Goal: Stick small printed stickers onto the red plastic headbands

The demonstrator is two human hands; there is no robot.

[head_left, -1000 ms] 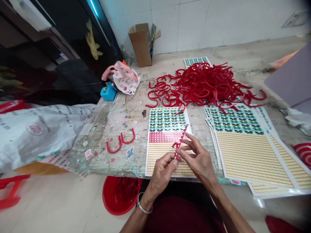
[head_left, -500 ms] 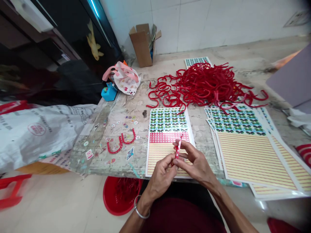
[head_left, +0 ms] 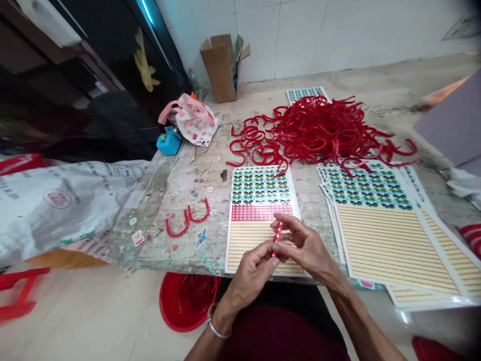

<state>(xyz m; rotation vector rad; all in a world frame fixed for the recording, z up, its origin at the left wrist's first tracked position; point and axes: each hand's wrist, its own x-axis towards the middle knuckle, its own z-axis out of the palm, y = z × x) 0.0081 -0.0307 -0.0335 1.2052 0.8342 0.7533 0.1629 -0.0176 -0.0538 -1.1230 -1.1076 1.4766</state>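
Observation:
My left hand point(head_left: 252, 271) and my right hand point(head_left: 305, 245) meet over the near end of a sticker sheet point(head_left: 259, 200), both pinching a thin red headband point(head_left: 278, 235) that has a strip of red sticker with white dots along it. The fingers of both hands are closed on it. The sheet has rows of green butterfly stickers, a band of red dotted strips and bare yellow lines below. A silver bangle point(head_left: 218, 328) is on my left wrist.
A big heap of red headbands point(head_left: 323, 130) lies at the back of the table, two more point(head_left: 187, 220) at the left. A stack of sticker sheets point(head_left: 391, 220) is at the right. A red basin point(head_left: 186, 301) sits under the table edge. Cardboard box point(head_left: 220, 67), white sack point(head_left: 60, 200).
The part of the headband showing above my fingers has grown shorter, and my right fingers have slid up along it. My hands stay in the same place over the sheet.

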